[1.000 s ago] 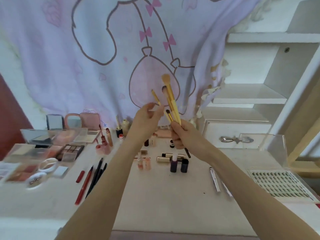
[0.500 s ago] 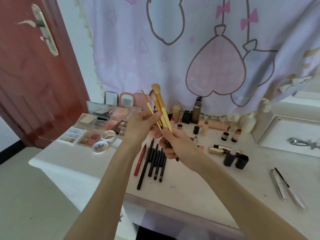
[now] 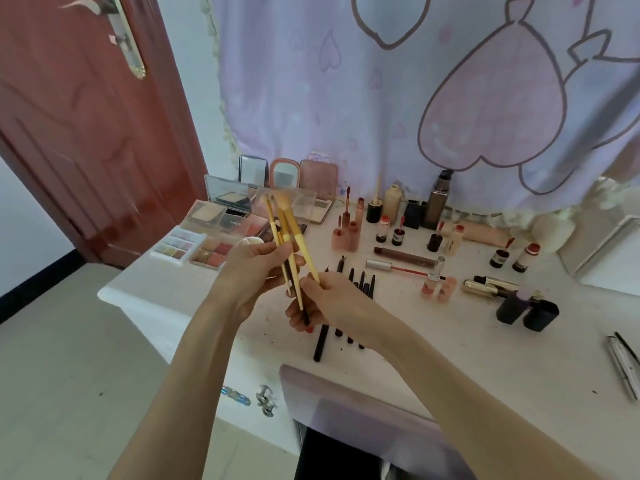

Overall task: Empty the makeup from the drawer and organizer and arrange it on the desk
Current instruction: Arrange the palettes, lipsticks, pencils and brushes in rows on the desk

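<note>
Brush tips blurred; black pencils partly hidden behind my hands.
My left hand (image 3: 254, 271) and right hand (image 3: 329, 303) both grip the yellow-handled makeup brushes (image 3: 289, 237) above the white surface (image 3: 485, 358).

Both hands hold a bunch of yellow-handled makeup brushes (image 3: 289, 237) above the worktop (image 3: 485, 358) — left hand (image 3: 252, 271) around the stems, right hand (image 3: 329, 303) pinching lower ends; black pencils (image 3: 360, 285) lie beneath.
</note>
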The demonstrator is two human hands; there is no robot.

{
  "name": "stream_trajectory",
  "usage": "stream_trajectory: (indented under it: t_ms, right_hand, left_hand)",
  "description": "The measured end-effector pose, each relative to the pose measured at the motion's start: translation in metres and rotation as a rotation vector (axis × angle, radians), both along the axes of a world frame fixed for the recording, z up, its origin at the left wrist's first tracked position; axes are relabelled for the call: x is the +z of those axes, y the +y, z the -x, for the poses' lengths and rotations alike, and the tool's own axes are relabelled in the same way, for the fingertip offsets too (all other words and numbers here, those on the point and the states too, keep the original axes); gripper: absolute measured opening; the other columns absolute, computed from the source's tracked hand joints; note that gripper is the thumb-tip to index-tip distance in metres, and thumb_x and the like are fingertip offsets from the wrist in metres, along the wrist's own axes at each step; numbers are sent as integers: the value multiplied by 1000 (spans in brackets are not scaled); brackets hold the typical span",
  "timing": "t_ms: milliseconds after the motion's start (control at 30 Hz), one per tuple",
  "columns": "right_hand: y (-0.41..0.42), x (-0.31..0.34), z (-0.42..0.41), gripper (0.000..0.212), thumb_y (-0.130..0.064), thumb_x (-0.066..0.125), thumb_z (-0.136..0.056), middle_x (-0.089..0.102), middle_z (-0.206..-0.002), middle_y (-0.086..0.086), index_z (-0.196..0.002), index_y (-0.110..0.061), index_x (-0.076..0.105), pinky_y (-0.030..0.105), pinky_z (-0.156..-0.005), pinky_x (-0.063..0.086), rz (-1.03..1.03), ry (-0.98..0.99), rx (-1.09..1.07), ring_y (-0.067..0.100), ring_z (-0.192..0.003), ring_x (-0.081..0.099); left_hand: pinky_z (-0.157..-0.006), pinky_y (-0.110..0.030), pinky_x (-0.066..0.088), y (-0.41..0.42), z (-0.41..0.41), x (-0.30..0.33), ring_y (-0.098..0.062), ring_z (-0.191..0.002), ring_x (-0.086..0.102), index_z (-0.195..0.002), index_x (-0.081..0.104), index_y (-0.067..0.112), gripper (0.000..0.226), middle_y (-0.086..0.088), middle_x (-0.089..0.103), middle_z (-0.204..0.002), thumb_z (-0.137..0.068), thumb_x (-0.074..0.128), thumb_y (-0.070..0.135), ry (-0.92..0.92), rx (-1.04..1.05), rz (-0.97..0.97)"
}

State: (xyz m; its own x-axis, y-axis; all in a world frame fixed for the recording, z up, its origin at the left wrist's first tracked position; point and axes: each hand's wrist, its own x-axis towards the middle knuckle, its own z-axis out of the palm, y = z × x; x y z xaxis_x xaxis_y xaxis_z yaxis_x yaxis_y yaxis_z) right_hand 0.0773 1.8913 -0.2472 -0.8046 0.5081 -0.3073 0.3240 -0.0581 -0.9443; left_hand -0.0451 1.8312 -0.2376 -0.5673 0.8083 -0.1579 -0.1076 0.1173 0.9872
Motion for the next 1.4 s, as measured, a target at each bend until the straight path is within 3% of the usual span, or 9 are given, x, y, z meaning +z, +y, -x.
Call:
stream_trajectory:
  t_ms: [100, 333, 500, 667, 900, 1067, 1167, 1300, 1400]
  right_hand:
    - [1, 1, 5, 31, -22, 31, -102, 66, -71, 10, -90, -6, 55, 45, -81, 55, 86, -14, 14, 25, -64, 65]
    - [-1, 8, 6, 27, -17, 33, -101, 65, -76, 21, -93, 2, 51, 33, -65, 59, 359, -60, 110, 30, -65, 66]
    - [0, 9, 13, 26, -16, 31, -100, 65, -76, 21, -90, 0, 49, 31, -63, 58, 370, -54, 125, 29, -64, 66]
    - [2, 8, 16, 25, -16, 31, -101, 65, -80, 20, -100, 2, 48, 28, -62, 59, 363, -49, 172, 28, -66, 67]
    - [-2, 4, 38, 23, -21, 45, -97, 67, -77, 9, -103, -1, 56, 30, -70, 57, 10, -44, 154, 23, -67, 65]
    - [-20, 1, 67, 17, -6, 48, -94, 69, -94, 24, -98, 4, 60, 18, -54, 52, -208, -98, 256, 13, -55, 60]
    - [-28, -4, 83, 21, -3, 45, -93, 68, -86, 23, -103, 5, 62, 16, -52, 50, -220, -139, 276, 13, -55, 58]
    - [-30, -6, 102, 23, -6, 46, -93, 62, -67, 8, -109, 3, 61, 14, -48, 47, -229, -204, 299, 13, -54, 56]
    - [-28, -8, 110, 27, -10, 47, -94, 62, -64, 7, -105, 10, 62, 14, -44, 47, -274, -254, 299, 8, -43, 55]
  left_hand:
    - [-58, -20, 52, 1, -3, -1, -14, -67, 65, -91, 66, 2, 22, -8, 71, -82, -94, 50, 16, -20, -35, 1]
    - [-57, -19, 53, 5, -7, -5, -8, -61, 65, -98, 59, 3, 20, -8, 65, -79, -97, 41, 11, -162, -50, -80]
    - [-72, -30, 49, 9, -5, -4, -13, -68, 55, -95, 60, 11, 21, -3, 59, -79, -98, 40, 17, -158, -40, -45]
    - [-49, -17, 41, 10, -5, -4, -8, -56, 44, -97, 55, 11, 20, 0, 51, -72, -100, 36, 17, -84, -38, -2]
    - [-66, -21, 43, -3, 16, -7, -12, -70, 49, -81, 52, 8, 27, -5, 52, -78, -101, 34, 12, -263, 397, -161]
    - [-78, -35, 48, -24, 35, -22, -20, -70, 54, -76, 50, 0, 30, -11, 53, -75, -100, 35, 11, -187, 605, 0]
    - [-88, -42, 50, -41, 47, -34, -29, -80, 60, -88, 52, -7, 28, -21, 62, -89, -100, 36, 13, -186, 561, 104]
    - [-77, -39, 54, -61, 65, -41, -26, -80, 64, -85, 52, -4, 24, -19, 65, -89, -98, 43, 14, -217, 554, 143]
    - [-57, -28, 59, -67, 74, -39, -22, -62, 67, -82, 54, -4, 23, -18, 64, -80, -95, 50, 15, -203, 552, 202]
